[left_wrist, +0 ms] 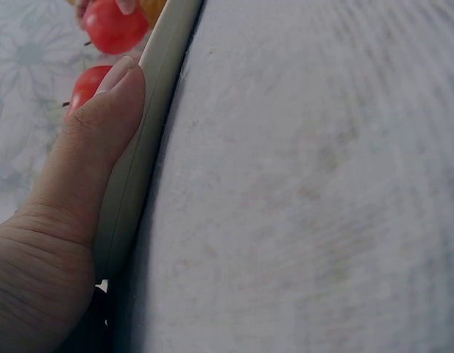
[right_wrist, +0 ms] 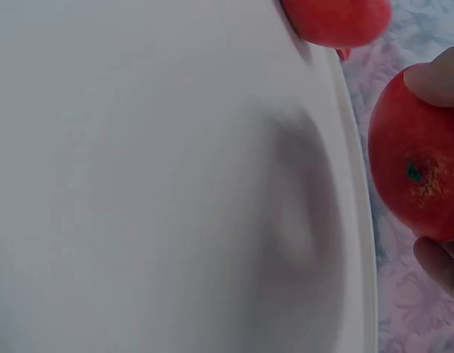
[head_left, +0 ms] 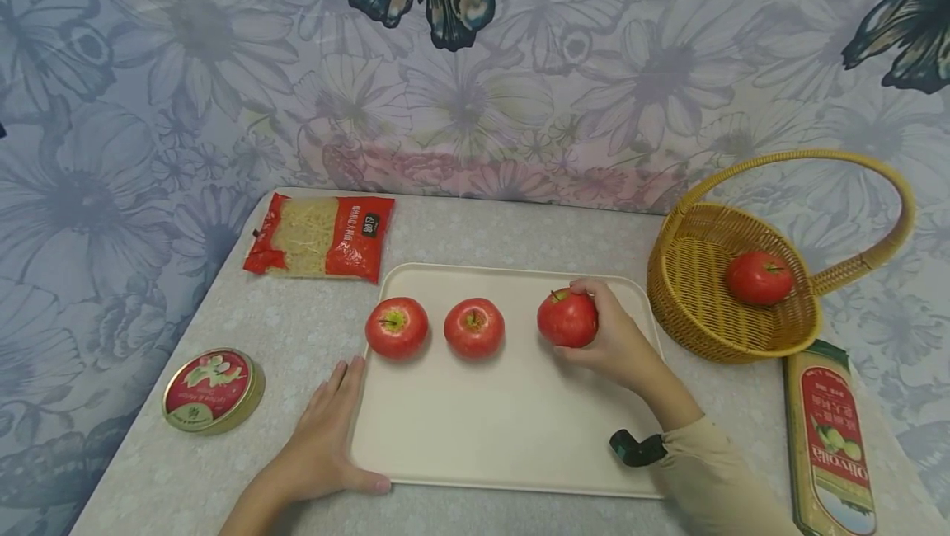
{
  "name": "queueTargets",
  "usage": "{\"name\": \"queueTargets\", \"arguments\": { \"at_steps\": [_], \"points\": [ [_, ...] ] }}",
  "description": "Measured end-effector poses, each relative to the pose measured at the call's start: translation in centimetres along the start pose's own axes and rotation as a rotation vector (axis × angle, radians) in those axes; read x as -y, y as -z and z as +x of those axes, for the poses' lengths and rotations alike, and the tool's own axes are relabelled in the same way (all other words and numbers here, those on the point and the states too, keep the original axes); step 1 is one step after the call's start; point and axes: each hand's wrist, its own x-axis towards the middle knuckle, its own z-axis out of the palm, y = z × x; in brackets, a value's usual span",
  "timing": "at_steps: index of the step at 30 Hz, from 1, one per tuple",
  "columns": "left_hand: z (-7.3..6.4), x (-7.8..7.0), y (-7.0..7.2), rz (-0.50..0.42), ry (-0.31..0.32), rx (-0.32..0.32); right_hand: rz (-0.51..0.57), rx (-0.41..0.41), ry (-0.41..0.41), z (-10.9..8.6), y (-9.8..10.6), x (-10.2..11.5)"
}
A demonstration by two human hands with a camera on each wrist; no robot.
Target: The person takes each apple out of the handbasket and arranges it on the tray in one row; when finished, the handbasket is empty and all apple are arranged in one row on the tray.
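Note:
A red apple (head_left: 566, 319) is in my right hand (head_left: 619, 344), gripped between thumb and fingers over the right part of a cream tray (head_left: 505, 429). The right wrist view shows this apple (right_wrist: 418, 162) held above the tray, its shadow on the surface below. Two more apples stand on the tray, a left apple (head_left: 397, 327) and a middle apple (head_left: 474, 327). My left hand (head_left: 322, 433) rests against the tray's left side with fingers extended, its thumb at the near left corner. In the left wrist view the thumb (left_wrist: 101, 125) lies along the tray's rim.
A wicker basket (head_left: 727, 338) with a tall handle stands at the right, holding another apple (head_left: 759, 278). An Olivoilà package (head_left: 834, 445) lies before it. A red pasta bag (head_left: 319, 237) is at the back left, a round tin (head_left: 213, 390) at the left.

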Motion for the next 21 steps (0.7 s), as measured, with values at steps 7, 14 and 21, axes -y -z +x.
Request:
{"name": "queueTargets", "arguments": {
  "at_steps": [7,14,21],
  "points": [
    [0.0,0.0,0.0,-0.007,0.001,0.004,-0.018,0.043,-0.034,0.4,-1.7,-0.2],
    [-0.1,0.0,0.0,-0.024,0.011,0.013,-0.012,0.067,-0.03,0.7,-2.4,-0.1],
    [-0.1,0.0,0.0,-0.019,0.008,0.007,0.014,0.083,-0.051,0.7,-2.3,-0.2]
  ]
}}
